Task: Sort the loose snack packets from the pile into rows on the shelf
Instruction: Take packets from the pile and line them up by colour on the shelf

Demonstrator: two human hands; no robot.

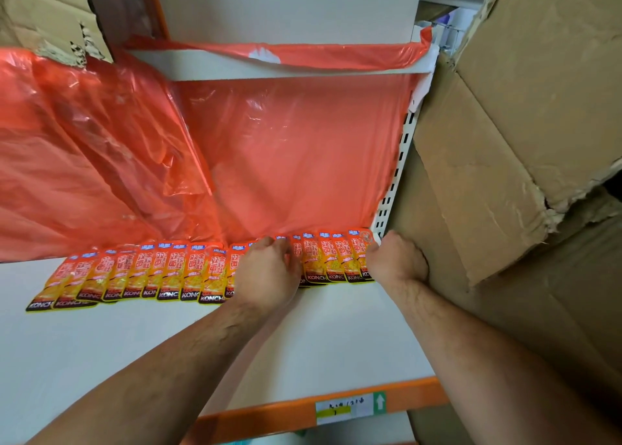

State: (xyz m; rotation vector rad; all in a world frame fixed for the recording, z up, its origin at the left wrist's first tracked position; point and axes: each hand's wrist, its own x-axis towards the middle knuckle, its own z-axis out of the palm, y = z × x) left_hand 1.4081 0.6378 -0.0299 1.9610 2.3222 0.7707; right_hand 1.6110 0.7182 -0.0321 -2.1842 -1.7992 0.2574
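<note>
Left hand point(269, 273) grip curled on packets point(311, 259) mid-row (shelf point(101, 343) back); right hand point(393, 259) grip: cannot tell.

Orange-yellow foil snack packets point(175, 269) at the back of the white shelf board point(101, 360) read "KONCH"; its front-edge paper label point(343, 409) bears a white up-arrow.

Snack packets point(188, 269) in an overlapping row along the shelf point(101, 360) back — plastic sheet point(286, 148) behind, cardboard boxes point(505, 141) right.

box point(505, 141) blocks right; shelf point(101, 360) seemingly free
</note>
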